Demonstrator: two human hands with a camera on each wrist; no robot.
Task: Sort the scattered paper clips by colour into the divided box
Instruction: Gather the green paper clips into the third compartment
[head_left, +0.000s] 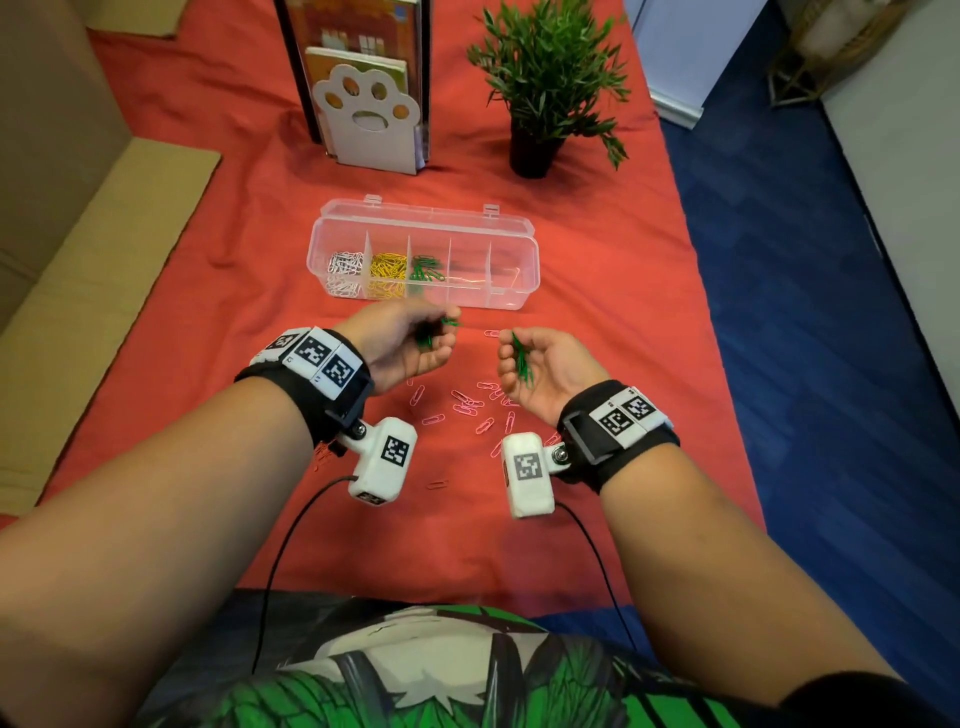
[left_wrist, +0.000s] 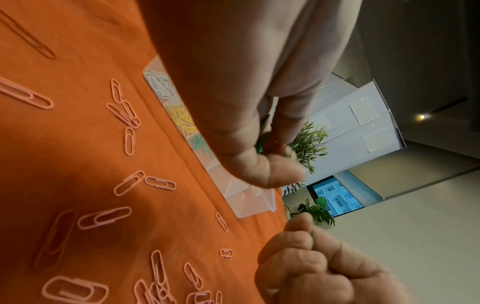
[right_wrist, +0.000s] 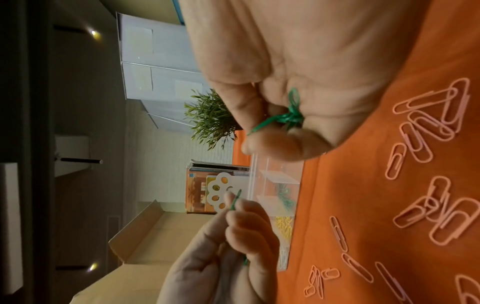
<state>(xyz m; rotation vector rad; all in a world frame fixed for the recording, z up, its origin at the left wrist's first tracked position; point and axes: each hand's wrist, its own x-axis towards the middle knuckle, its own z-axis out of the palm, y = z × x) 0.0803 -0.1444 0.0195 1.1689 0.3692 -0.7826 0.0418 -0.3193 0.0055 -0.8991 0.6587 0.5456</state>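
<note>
Head view: both hands hover before the clear plastic divided box (head_left: 423, 257). The left hand (head_left: 402, 345) and the right hand (head_left: 540, 371) each curl their fingers around green paper clips (head_left: 521, 358), partly hidden; pink paper clips (head_left: 465, 405) lie on the red-covered desk (head_left: 597, 322).

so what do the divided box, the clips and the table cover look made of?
Divided box: clear hard plastic, glossy; the clips show through its walls.
Green paper clips in the right hand: probably coated wire, going by the solid colour and slight sheen.
Table cover: matte red-orange fabric, softly creased.
</note>
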